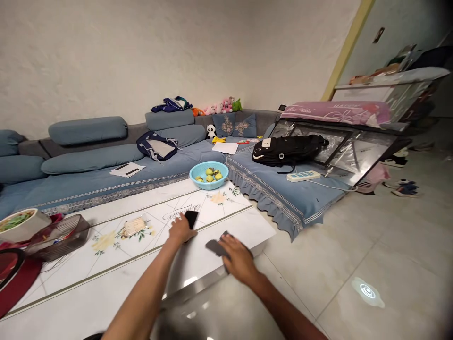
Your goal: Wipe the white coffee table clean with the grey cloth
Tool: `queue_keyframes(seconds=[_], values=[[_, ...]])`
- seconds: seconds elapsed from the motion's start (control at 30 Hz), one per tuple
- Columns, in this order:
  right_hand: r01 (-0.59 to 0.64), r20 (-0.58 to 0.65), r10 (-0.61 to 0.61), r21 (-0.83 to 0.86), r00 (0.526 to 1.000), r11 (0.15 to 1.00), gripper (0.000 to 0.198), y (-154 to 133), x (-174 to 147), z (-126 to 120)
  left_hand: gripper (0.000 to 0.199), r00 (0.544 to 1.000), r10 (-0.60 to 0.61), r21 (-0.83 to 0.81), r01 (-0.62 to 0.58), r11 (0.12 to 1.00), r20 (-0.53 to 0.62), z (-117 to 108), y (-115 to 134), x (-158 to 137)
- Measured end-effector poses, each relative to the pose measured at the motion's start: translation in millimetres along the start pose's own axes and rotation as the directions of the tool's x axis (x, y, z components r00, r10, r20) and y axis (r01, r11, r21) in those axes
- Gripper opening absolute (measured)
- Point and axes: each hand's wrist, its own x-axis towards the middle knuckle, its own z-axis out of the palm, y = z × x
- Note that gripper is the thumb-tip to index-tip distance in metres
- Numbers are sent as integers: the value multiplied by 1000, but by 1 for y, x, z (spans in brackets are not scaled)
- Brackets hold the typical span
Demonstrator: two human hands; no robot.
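My left hand (181,230) is over the white marble-patterned table, its fingers around a flat black rectangular object (191,218), which may be a phone. Near the table's right front corner, my right hand (239,257) presses down on a dark grey cloth (214,247). Part of that cloth is hidden beneath my palm and fingers. Beyond both hands, at the far side of the table (233,226), stands a light blue plastic basket (193,177) with several yellow-green fruits (210,178) in it.
A clear pack of cotton swabs (135,226) lies on the table, left of my hands. Farther left stand a brown see-through tray (76,245) and a white planter (26,227). The blue sofa (276,189) bears a black backpack (290,148) and a power strip (303,176).
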Motion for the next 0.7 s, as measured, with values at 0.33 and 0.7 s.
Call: queue_keyframes(seconds=[0.33, 0.7], values=[[-349, -109, 338, -108, 935, 931, 55, 20, 128, -20, 115, 998, 57, 126, -57, 990, 8, 24, -208, -83], [-278, -62, 274, -74, 960, 958, 59, 50, 142, -22, 90, 794, 543, 55, -551, 833, -274, 34, -223, -163]])
